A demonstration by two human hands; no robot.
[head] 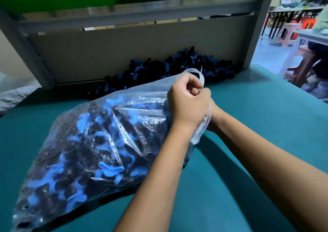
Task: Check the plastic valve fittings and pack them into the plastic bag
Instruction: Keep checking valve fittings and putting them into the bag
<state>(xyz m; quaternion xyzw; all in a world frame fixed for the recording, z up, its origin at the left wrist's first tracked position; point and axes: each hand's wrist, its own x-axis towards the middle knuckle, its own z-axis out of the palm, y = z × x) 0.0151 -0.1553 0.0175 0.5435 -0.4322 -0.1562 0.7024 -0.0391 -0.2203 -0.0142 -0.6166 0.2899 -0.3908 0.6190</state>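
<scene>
A clear plastic bag (99,143), stuffed with black and blue valve fittings, lies on its side on the teal table (257,125). Its twisted neck points to the right. My left hand (186,104) grips that neck in a fist; a loop of plastic rises above the knuckles and a tail hangs below the wrist. My right hand (215,113) is just behind and under the left, mostly hidden, and holds the same twisted plastic. A pile of loose valve fittings (168,68) lies behind the bag.
A beige board in a grey metal frame (124,50) stands across the back of the table, with the loose pile against it. Pink plastic stools (287,33) and other tables stand on the floor to the right. White sacking (14,97) lies at the far left.
</scene>
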